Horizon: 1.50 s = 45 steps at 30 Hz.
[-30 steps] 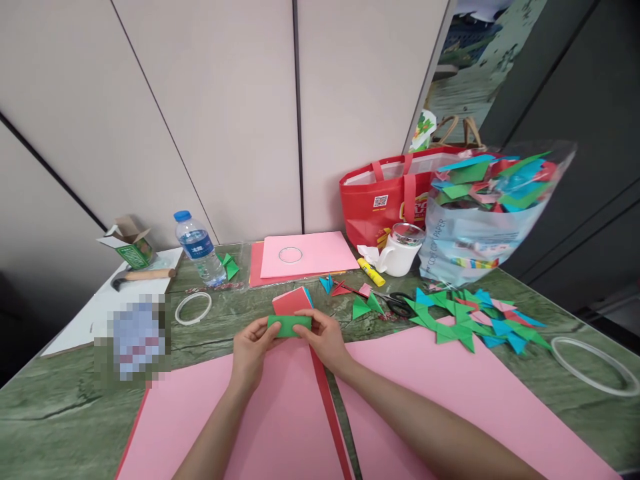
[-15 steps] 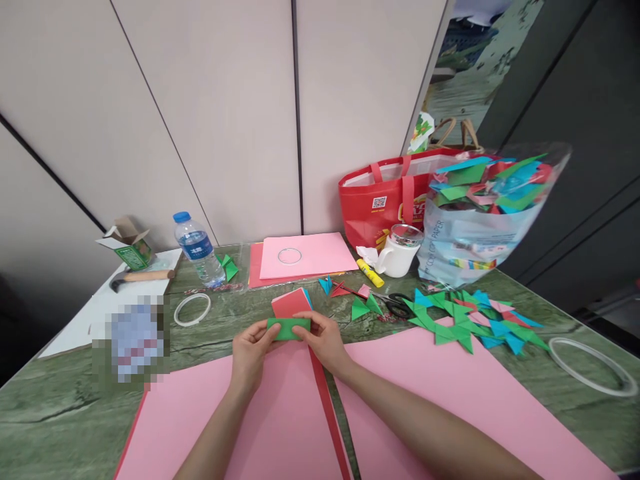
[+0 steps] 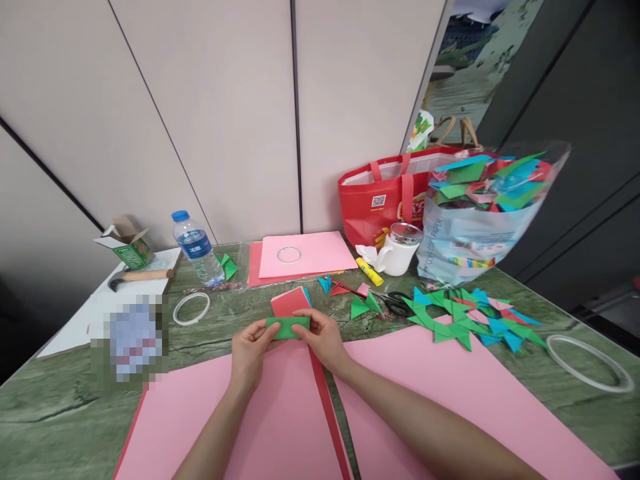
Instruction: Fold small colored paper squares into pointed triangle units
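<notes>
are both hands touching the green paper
Touching. The head view shows the left hand pinching the green paper's left end and the right hand gripping its right end.

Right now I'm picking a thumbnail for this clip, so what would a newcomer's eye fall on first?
Probably the big pink paper sheets spread over the green table in front. At their far edge, the left hand and right hand share a grip on a small green folded paper. At right, a clear bag stuffed with bright folded pieces stands beside a red tote bag.
</notes>
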Each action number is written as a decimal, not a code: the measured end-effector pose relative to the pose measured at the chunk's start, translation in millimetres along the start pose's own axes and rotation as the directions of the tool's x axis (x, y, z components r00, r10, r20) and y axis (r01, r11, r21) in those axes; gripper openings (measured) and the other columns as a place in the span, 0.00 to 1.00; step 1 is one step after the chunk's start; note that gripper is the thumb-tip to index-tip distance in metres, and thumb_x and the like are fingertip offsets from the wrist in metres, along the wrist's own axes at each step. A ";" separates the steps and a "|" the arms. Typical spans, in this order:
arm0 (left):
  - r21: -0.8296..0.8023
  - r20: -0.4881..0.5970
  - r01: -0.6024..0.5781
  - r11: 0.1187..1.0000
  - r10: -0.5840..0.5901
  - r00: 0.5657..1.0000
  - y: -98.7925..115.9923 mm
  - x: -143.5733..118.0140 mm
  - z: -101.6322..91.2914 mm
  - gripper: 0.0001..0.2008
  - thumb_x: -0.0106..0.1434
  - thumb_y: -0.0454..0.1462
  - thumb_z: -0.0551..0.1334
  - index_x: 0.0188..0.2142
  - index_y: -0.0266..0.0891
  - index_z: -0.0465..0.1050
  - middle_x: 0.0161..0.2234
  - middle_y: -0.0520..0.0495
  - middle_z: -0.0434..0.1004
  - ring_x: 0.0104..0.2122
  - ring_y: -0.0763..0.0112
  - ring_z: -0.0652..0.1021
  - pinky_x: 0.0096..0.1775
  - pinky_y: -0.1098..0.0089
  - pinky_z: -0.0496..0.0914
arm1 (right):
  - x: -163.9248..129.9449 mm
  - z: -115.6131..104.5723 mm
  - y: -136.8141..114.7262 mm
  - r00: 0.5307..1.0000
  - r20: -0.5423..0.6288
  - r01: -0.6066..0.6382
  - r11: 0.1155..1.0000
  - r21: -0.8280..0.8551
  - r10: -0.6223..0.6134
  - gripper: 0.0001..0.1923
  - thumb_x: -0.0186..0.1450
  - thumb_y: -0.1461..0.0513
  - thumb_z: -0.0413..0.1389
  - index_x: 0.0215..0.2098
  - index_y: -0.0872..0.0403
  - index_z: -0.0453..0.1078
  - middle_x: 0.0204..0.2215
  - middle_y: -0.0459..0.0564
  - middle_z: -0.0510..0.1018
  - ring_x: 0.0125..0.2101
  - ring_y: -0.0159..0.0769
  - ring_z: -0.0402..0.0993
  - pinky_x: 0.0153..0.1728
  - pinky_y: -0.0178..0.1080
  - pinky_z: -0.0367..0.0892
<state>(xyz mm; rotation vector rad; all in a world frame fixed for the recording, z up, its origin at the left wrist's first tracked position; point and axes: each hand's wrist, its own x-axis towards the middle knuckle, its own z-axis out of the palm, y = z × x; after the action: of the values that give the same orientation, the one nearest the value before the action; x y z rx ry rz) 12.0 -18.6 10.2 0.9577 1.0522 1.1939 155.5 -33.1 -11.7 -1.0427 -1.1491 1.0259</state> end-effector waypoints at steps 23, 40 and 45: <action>0.035 -0.005 0.024 0.999 -0.024 1.000 0.4 -2.9 2.4 0.11 0.43 0.38 0.68 0.27 0.35 0.74 0.26 0.47 0.79 0.26 0.66 0.78 0.31 0.68 0.73 | 1.7 -1.6 -0.2 0.999 -0.005 0.031 0.975 -0.220 -0.033 0.08 0.55 0.60 0.54 0.30 0.55 0.71 0.25 0.46 0.74 0.22 0.30 0.64 0.24 0.33 0.61; 0.245 0.129 0.010 0.970 -0.043 0.991 5.2 -8.8 7.5 0.13 0.43 0.38 0.67 0.30 0.34 0.75 0.25 0.47 0.78 0.27 0.66 0.76 0.29 0.71 0.70 | 0.3 -2.9 -6.6 0.998 -0.024 0.055 0.965 -0.256 -0.063 0.10 0.56 0.58 0.52 0.24 0.55 0.70 0.23 0.45 0.74 0.22 0.31 0.64 0.24 0.32 0.58; 0.229 0.107 0.096 0.969 -0.123 0.987 1.2 -7.8 6.8 0.13 0.41 0.38 0.68 0.28 0.33 0.75 0.23 0.47 0.78 0.25 0.64 0.77 0.32 0.66 0.72 | -0.3 -2.1 -6.4 0.997 -0.024 0.059 0.960 -0.274 -0.069 0.10 0.56 0.58 0.52 0.24 0.55 0.70 0.22 0.45 0.73 0.20 0.30 0.62 0.22 0.32 0.57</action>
<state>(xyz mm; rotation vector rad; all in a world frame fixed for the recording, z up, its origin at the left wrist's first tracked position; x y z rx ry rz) 17.8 -26.4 13.9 1.1163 1.1433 0.9287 158.1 -34.8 -5.7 -1.2267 -1.3141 0.8094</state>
